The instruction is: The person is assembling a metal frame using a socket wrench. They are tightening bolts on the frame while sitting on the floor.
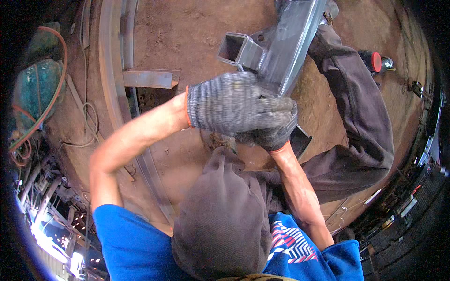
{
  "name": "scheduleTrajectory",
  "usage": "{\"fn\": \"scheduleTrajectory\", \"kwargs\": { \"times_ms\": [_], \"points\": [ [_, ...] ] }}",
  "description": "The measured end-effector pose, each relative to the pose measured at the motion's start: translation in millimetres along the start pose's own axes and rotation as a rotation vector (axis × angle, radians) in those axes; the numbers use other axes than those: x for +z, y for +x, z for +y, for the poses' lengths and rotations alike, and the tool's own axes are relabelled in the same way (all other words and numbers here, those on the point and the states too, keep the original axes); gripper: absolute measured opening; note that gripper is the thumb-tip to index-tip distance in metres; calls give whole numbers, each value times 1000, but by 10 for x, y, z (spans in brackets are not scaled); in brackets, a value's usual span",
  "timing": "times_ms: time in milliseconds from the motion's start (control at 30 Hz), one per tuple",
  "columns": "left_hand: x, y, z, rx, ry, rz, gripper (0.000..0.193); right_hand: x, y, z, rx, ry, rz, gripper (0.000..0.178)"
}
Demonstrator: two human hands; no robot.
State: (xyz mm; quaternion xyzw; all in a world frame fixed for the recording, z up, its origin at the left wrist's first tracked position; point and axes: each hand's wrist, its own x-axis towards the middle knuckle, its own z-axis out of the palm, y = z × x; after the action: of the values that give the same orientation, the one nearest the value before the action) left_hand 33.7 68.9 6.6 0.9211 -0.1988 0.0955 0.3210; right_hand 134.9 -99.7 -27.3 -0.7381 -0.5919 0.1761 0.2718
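Observation:
A grey steel box beam (293,44) runs from the top centre down to my hands, with a short open square tube (241,50) joined to its left side. At the beam's near end my left hand (225,104), in a grey knitted glove with an orange cuff, is closed and lies across my right hand. My right hand (279,129), gloved alike, is closed beneath and beside it. The fingers overlap and are slightly blurred. Whatever they grip is hidden. A dark piece of metal (300,138) shows just right of my right hand.
My bent knee (222,210) rises below my hands; my other leg (361,103) curves around the right side. Long rusty steel bars (110,61) and a short angle piece (152,78) lie left. A green tank (40,89) carries a red hose. Bright sparks (58,241) fly lower left.

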Motion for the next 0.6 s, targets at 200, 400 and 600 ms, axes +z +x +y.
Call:
{"fn": "scheduleTrajectory", "kwargs": {
  "times_ms": [200,400,600],
  "points": [
    [316,-150,45,-60,18,393,55,82,-130,38,-80,-61,137,43],
    [333,-3,31,-41,-147,563,36,56,-133,-181,101,225,104,25],
    [-12,153,78,-228,-278,172,29,544,-287,-742,456,583,518,22]
  ]
}}
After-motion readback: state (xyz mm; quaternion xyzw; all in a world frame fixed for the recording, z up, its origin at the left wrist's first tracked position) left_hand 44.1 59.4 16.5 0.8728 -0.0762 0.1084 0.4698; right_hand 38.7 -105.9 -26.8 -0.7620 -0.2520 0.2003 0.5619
